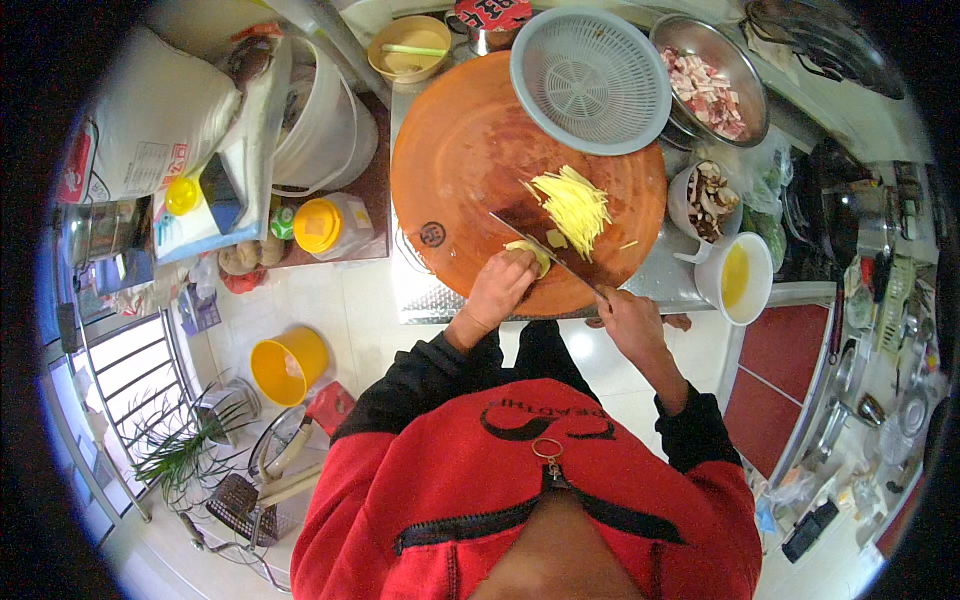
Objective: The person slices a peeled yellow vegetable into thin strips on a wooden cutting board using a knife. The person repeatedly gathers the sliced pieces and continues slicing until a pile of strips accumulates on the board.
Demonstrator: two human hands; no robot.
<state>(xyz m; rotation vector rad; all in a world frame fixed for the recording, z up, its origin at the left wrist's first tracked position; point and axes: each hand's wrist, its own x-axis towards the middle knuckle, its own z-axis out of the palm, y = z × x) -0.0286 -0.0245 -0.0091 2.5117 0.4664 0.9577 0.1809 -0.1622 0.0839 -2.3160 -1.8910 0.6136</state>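
Observation:
On a round wooden chopping board (465, 150), my left hand (501, 283) presses down a pale yellow piece of vegetable (538, 259), perhaps ginger or potato. My right hand (631, 319) grips the handle of a kitchen knife (551, 255). Its blade, seen nearly edge-on, slants across the board right beside the held piece. Just beyond the blade lies a small cut slice (556, 238). Farther up, thin yellow shreds (574, 206) form a loose heap, with a stray shred to its right. My left fingers partly hide the held piece.
A grey plastic colander (590, 82) overlaps the board's far right edge. Behind it stands a steel bowl (754, 112) of chopped meat. Cut mushrooms (711, 199) fill a white container; a white bowl (759, 281) of yellow liquid sits at the counter's edge. A yellow-lidded jar (319, 226) stands left.

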